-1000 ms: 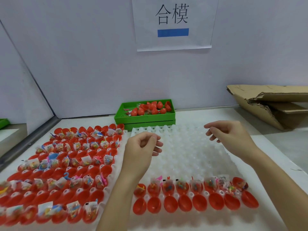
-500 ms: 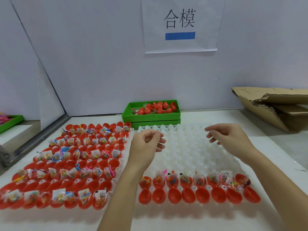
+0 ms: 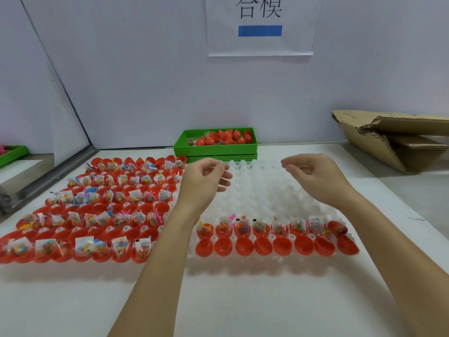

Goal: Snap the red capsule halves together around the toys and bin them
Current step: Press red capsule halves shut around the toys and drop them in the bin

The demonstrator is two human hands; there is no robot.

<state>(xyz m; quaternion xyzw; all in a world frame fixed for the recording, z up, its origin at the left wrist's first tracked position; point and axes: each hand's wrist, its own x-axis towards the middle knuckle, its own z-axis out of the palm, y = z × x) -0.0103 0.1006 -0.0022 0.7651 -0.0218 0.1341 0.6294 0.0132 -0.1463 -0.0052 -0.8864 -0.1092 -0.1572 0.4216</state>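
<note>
A white dimpled tray (image 3: pixel 262 190) lies in front of me. Its two nearest rows hold red capsule halves: a row with bagged toys (image 3: pixel 261 226) in them and a row of hollow halves (image 3: pixel 264 246) in front. My left hand (image 3: pixel 202 183) and my right hand (image 3: pixel 315 176) hover over the tray's bare far part, fingers loosely curled, holding nothing. A second tray (image 3: pixel 85 207) at the left is full of red halves, many with toy bags. A green bin (image 3: pixel 215 148) behind the trays holds several closed red capsules (image 3: pixel 224 138).
Torn cardboard (image 3: pixel 398 139) lies at the back right on the table. A white wall with a paper sign (image 3: pixel 261 25) stands behind the bin. A partition and metal rail (image 3: pixel 46 176) border the left side, with another green tray (image 3: pixel 12 154) beyond.
My view has shifted so the scene sits a little lower and to the right. Both hands stay over the white tray, nearly unmoved and holding nothing.
</note>
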